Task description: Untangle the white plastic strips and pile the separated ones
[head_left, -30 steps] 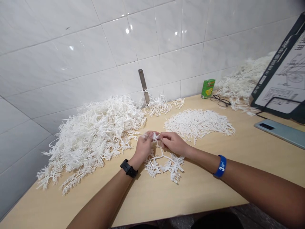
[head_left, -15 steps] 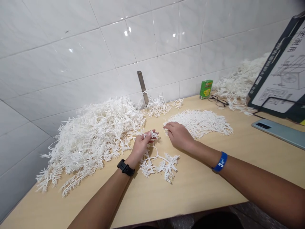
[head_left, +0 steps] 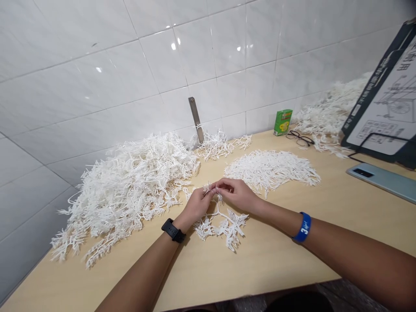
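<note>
My left hand (head_left: pixel 196 204) is closed on a white branching plastic sprue (head_left: pixel 234 227), its lower branches spread on the table just below my hands. My right hand (head_left: pixel 239 194) meets it at the fingertips, pinching at the small white tips of the same sprue. The exact grip of both hands is partly hidden by the fingers. Behind my right hand lies a flat heap of small loose white pieces (head_left: pixel 273 169). To the left of my left hand rises a large tangled pile of white sprues (head_left: pixel 139 177).
Against the tiled wall (head_left: pixel 146 65) lean a metal strip (head_left: pixel 195 117) and a few bare white runners (head_left: pixel 217 145). Further right are a green box (head_left: pixel 282 122), glasses (head_left: pixel 300 138), another white pile (head_left: pixel 331 110), a printed carton (head_left: pixel 386 104) and a phone (head_left: pixel 383 180).
My right hand has come left and nearer from the edge of the loose heap to my left hand's fingertips. The left hand has closed up around the sprue.
</note>
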Demonstrator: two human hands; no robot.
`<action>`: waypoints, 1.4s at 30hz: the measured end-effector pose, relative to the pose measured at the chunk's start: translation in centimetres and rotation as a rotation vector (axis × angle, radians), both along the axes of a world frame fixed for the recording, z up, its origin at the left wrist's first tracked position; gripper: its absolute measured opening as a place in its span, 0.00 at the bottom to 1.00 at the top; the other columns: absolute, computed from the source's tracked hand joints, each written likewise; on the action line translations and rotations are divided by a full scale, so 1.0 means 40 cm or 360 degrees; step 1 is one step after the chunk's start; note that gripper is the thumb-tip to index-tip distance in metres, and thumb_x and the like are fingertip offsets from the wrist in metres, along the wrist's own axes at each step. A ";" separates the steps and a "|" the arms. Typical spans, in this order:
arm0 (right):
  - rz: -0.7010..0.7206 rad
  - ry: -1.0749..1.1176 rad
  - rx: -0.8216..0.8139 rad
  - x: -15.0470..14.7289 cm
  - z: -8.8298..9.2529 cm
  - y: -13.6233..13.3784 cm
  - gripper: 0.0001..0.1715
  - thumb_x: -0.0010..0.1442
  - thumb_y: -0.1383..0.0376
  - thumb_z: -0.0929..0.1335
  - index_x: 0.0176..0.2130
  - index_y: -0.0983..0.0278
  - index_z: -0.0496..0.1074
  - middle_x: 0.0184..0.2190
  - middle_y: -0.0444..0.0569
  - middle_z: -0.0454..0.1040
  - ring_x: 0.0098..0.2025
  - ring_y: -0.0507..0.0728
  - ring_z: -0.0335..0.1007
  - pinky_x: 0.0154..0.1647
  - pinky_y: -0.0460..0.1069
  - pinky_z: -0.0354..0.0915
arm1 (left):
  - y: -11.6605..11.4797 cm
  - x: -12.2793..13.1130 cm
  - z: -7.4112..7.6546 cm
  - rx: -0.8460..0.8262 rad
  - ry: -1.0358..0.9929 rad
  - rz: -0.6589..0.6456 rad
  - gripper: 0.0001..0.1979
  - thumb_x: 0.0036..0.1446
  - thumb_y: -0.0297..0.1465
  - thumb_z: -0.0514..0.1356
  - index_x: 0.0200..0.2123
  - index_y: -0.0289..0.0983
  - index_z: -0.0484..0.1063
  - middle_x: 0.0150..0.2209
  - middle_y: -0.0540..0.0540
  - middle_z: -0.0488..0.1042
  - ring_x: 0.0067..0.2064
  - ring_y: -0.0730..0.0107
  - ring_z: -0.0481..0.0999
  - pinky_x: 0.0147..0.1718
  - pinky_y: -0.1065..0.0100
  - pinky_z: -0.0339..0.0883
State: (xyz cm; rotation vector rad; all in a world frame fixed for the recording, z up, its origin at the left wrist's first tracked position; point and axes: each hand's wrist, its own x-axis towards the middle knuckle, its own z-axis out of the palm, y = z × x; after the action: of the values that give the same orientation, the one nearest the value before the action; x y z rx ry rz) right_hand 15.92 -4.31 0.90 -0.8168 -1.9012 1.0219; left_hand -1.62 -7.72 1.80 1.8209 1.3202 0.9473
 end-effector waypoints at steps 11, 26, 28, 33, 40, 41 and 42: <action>0.0123 -0.0020 -0.0129 -0.015 0.016 -0.035 0.13 0.59 0.64 0.62 0.24 0.64 0.66 0.20 0.41 0.66 0.23 0.50 0.59 0.26 0.46 0.54 | -0.016 0.028 0.012 0.0169 -0.0538 0.0193 0.19 0.57 0.44 0.60 0.40 0.35 0.79 0.40 0.41 0.80 0.44 0.58 0.78 0.47 0.61 0.68; -0.0548 -0.0375 0.0565 0.052 0.012 0.051 0.17 0.60 0.72 0.61 0.46 0.64 0.74 0.48 0.55 0.74 0.51 0.61 0.68 0.53 0.56 0.62 | 0.010 -0.010 0.013 0.0001 -0.0822 0.0378 0.24 0.55 0.49 0.60 0.41 0.32 0.75 0.34 0.40 0.80 0.22 0.74 0.72 0.20 0.72 0.59; -0.0360 -0.0217 0.0359 0.039 0.012 0.036 0.16 0.62 0.70 0.61 0.44 0.63 0.74 0.42 0.53 0.76 0.44 0.58 0.71 0.45 0.53 0.66 | 0.012 -0.015 0.012 -0.0020 -0.0853 0.0355 0.23 0.56 0.48 0.60 0.40 0.32 0.74 0.28 0.43 0.79 0.17 0.78 0.66 0.18 0.73 0.54; 0.0362 -0.0001 -0.0512 -0.001 -0.009 0.007 0.10 0.59 0.67 0.61 0.35 0.65 0.72 0.26 0.45 0.73 0.23 0.50 0.68 0.26 0.47 0.66 | 0.015 -0.022 0.019 -0.0074 -0.0927 0.0333 0.21 0.56 0.46 0.60 0.39 0.32 0.74 0.21 0.47 0.74 0.14 0.82 0.54 0.16 0.73 0.45; 0.0468 0.0008 -0.0782 -0.004 -0.015 0.011 0.06 0.57 0.68 0.64 0.32 0.67 0.71 0.27 0.48 0.75 0.28 0.51 0.73 0.32 0.47 0.70 | 0.007 -0.021 0.040 -0.0181 -0.1195 0.0256 0.17 0.56 0.43 0.61 0.38 0.34 0.73 0.17 0.53 0.68 0.14 0.85 0.48 0.16 0.74 0.43; 0.0372 0.0006 -0.0703 -0.001 -0.013 0.013 0.06 0.56 0.68 0.64 0.31 0.67 0.72 0.28 0.48 0.75 0.29 0.51 0.73 0.33 0.47 0.70 | 0.008 -0.023 0.040 -0.0179 -0.1230 0.0258 0.17 0.56 0.43 0.62 0.39 0.34 0.73 0.17 0.53 0.68 0.14 0.85 0.48 0.16 0.74 0.43; 0.0261 0.0010 -0.0597 0.001 -0.011 0.014 0.06 0.56 0.69 0.65 0.31 0.66 0.72 0.28 0.48 0.75 0.30 0.51 0.73 0.35 0.47 0.70 | 0.009 -0.026 0.039 -0.0174 -0.1267 0.0258 0.17 0.56 0.42 0.62 0.39 0.34 0.73 0.17 0.54 0.67 0.14 0.85 0.48 0.16 0.74 0.43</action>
State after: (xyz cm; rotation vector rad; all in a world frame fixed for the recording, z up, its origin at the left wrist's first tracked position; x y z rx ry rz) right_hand 15.97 -3.76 0.48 -0.8727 -1.8189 1.5104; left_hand -2.66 -7.37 3.36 1.0627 0.9773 1.4523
